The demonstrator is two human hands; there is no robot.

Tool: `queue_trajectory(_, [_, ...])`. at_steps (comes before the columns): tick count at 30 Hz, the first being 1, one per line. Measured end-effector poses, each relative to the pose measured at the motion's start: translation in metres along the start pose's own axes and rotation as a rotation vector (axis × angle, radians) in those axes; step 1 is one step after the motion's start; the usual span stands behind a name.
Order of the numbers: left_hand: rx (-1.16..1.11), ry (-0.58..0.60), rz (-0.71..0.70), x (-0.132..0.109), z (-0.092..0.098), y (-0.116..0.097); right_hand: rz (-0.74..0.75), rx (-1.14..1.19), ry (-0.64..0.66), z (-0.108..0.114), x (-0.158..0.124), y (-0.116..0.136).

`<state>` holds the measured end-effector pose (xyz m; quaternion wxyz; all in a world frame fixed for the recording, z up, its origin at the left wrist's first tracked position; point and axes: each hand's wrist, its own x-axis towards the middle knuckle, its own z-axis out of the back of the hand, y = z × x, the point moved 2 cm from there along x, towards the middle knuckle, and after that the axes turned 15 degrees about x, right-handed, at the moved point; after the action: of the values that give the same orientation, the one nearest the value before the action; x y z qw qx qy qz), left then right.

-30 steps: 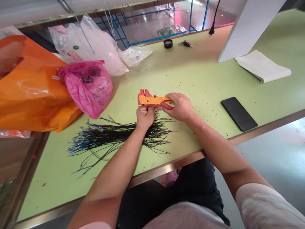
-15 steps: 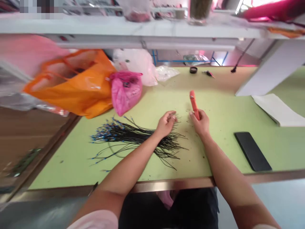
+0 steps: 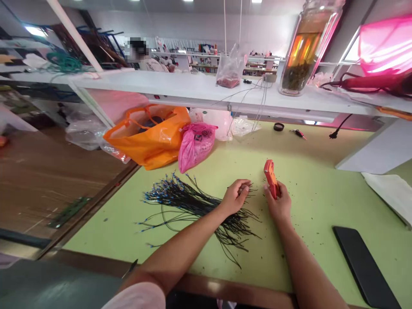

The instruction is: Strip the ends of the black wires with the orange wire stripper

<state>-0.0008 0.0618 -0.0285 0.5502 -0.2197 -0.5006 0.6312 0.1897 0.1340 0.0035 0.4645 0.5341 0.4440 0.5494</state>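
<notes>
My left grip (image 3: 237, 197) is curled closed, thumb close to the fingers, around a few of the black wires (image 3: 193, 201); their thin ends poke out past my fingertips on the right, and I cannot tell how many I have. The rest of the bundle lies on the green bench (image 3: 119, 240), running from under my left wrist away to the left, where the wires fan out into blue tips (image 3: 157, 192). Their other ends spread loosely just below and to the right of that grip.

My right grip (image 3: 279, 201), just to the right of the left one and apart from it, is wrapped around the handle end of a red-and-orange hand tool (image 3: 271, 174). The tool's head points up and away from me, leaning slightly left, clear of the wires. Small dark bits are scattered on the bench around my right grip.

Beyond my left grip, to the left, sit a pink plastic bag (image 3: 196, 148) and, touching it, an orange bag (image 3: 151, 148). Well beyond my right grip lie a black ring (image 3: 278, 127) and a black plug (image 3: 334, 134); to its right and nearer me is a flat black phone (image 3: 363, 262).
</notes>
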Motion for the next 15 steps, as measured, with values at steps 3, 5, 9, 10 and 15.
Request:
queue_trajectory(3, [0.185,-0.13,-0.144,0.002,0.009,-0.011,0.045,-0.001,0.01,-0.003,0.0,-0.003])
queue_trajectory(5, [0.309,-0.219,-0.288,0.005,0.019,-0.028,0.092,-0.009,0.027,-0.003,0.001,-0.003])
queue_trajectory(9, [0.381,-0.324,-0.538,-0.015,0.045,-0.089,0.161,-0.008,0.03,-0.003,0.008,0.002])
queue_trajectory(10, [0.361,-0.346,-0.538,-0.033,0.051,-0.105,0.172,-0.012,0.035,-0.003,0.01,0.003])
queue_trajectory(15, [0.266,0.27,-0.73,-0.187,0.043,-0.132,0.215,-0.064,0.09,-0.004,0.021,-0.001])
